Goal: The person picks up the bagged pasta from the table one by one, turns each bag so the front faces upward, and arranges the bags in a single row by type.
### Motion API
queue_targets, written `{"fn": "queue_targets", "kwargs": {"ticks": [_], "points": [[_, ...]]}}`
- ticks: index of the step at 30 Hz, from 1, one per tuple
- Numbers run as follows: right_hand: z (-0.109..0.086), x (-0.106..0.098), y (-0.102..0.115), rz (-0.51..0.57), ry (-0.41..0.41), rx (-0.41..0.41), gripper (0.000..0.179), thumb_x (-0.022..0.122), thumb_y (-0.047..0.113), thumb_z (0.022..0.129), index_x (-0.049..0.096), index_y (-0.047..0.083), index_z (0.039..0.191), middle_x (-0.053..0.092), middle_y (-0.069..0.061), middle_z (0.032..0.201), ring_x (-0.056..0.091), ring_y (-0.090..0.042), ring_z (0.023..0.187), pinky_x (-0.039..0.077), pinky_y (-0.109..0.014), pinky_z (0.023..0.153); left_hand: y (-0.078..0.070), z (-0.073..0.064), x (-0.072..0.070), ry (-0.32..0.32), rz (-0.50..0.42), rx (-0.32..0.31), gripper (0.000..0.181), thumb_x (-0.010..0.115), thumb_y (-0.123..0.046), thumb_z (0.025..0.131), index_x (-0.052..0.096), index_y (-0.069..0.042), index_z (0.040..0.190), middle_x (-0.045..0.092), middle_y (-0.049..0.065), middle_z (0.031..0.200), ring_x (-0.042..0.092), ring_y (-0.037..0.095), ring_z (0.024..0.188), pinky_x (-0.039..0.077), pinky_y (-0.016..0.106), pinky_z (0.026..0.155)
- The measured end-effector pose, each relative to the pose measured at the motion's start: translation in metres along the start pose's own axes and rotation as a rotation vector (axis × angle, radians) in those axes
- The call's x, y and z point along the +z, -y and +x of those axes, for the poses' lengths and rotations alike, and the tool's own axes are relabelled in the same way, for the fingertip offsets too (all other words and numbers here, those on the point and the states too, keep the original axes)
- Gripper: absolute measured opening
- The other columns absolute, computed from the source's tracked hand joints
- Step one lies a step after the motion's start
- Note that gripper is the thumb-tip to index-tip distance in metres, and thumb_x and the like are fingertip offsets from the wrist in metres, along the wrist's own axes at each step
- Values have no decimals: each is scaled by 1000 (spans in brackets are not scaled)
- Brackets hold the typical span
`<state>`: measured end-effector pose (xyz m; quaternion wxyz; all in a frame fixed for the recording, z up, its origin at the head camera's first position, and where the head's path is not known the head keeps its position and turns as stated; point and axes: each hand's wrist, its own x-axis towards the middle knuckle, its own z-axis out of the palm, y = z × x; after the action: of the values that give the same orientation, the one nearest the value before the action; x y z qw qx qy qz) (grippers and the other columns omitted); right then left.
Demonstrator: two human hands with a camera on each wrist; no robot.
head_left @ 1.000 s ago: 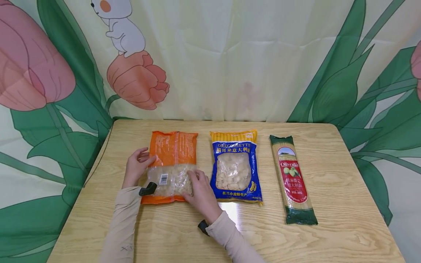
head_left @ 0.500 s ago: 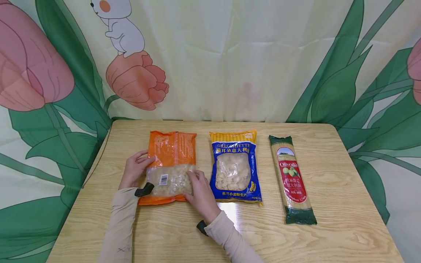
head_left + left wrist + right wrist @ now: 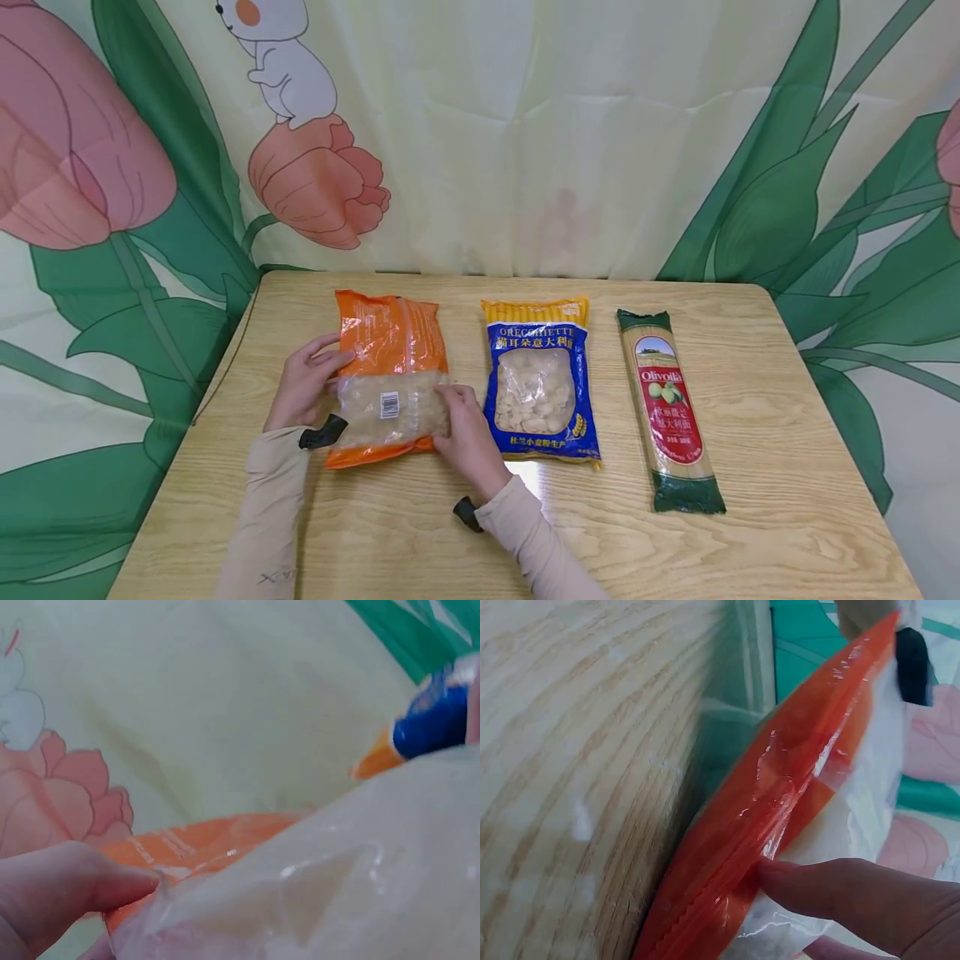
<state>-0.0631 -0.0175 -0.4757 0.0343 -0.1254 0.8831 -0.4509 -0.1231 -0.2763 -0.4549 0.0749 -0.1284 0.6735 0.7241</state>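
Note:
An orange plastic food bag (image 3: 386, 346) with a clear window, pale contents and a barcode lies on the left side of the table, back face up. My left hand (image 3: 309, 379) grips its left edge; in the left wrist view the thumb (image 3: 124, 889) lies on top of the film and the other fingers are mostly hidden. At its lower right side, my right hand (image 3: 468, 437) pinches the edge, the thumb (image 3: 817, 889) pressing the film in the right wrist view. The bag is tilted, its left side raised.
Just right of my right hand lies a blue and yellow orecchiette bag (image 3: 534, 379). Further right is a long pack of spaghetti (image 3: 667, 408) with green ends. A printed curtain (image 3: 525, 167) hangs behind the wooden table (image 3: 787, 467).
The orange bag has come up at its left side and turned slightly, its top shifting left and its barcode right. Both hands keep their hold; the other packs stay put.

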Motion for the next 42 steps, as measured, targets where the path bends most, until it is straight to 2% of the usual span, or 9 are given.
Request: {"fn": "queue_targets", "kwargs": {"ticks": [7, 13, 19, 21, 25, 29, 37, 42], "points": [[1, -7, -2, 62, 81, 30, 66, 74, -2, 79, 51, 5, 140, 52, -18, 128, 57, -31, 113, 51, -44, 96, -19, -11, 14, 79, -167, 45, 42, 68, -9, 94, 53, -10, 133, 74, -3, 99, 71, 12, 84, 61, 27, 69], [2, -16, -4, 176, 134, -5, 62, 75, 2, 82, 52, 6, 139, 54, -19, 127, 60, -31, 113, 53, -42, 94, -38, -23, 30, 66, -250, 76, 36, 68, -3, 92, 57, -10, 126, 75, 0, 95, 71, 13, 78, 61, 26, 64], [5, -31, 1, 547, 171, 16, 63, 77, 10, 86, 50, 5, 142, 55, -21, 135, 56, -39, 122, 50, -53, 101, -54, -38, 43, 34, -222, 137, 38, 71, -4, 90, 60, -8, 126, 74, 1, 97, 72, 14, 81, 61, 27, 63], [6, -36, 6, 622, 181, 49, 68, 80, 17, 84, 48, 10, 144, 55, -17, 138, 54, -37, 126, 47, -53, 104, -58, -43, 49, 30, -187, 160, 38, 72, -6, 90, 61, -7, 126, 74, 1, 98, 73, 14, 82, 61, 28, 64], [8, -37, 9, 614, 229, 53, 79, 84, 29, 80, 44, 24, 148, 49, -4, 147, 47, -31, 135, 44, -52, 108, -64, -52, 60, 28, -163, 199, 37, 73, -6, 90, 63, -6, 125, 75, 1, 97, 73, 14, 82, 61, 29, 62], [10, -32, 4, 612, 260, 45, 82, 85, 29, 79, 41, 33, 148, 43, 3, 153, 41, -31, 140, 44, -49, 108, -66, -58, 66, 22, -165, 224, 35, 72, -4, 89, 65, -6, 124, 75, 1, 96, 73, 14, 80, 60, 28, 60], [12, -23, -8, 766, 270, 60, 86, 84, 10, 79, 40, 33, 149, 46, -13, 147, 51, -35, 130, 53, -43, 99, -70, -66, 72, 41, -202, 232, 33, 72, -3, 89, 67, -8, 122, 75, 2, 94, 73, 14, 79, 60, 27, 59], [11, -21, -9, 838, 242, 36, 86, 84, 4, 77, 43, 28, 148, 53, -16, 139, 58, -32, 121, 55, -40, 95, -73, -69, 73, 74, -212, 214, 34, 70, -2, 91, 65, -9, 123, 74, 2, 96, 72, 14, 81, 60, 26, 60]]}}
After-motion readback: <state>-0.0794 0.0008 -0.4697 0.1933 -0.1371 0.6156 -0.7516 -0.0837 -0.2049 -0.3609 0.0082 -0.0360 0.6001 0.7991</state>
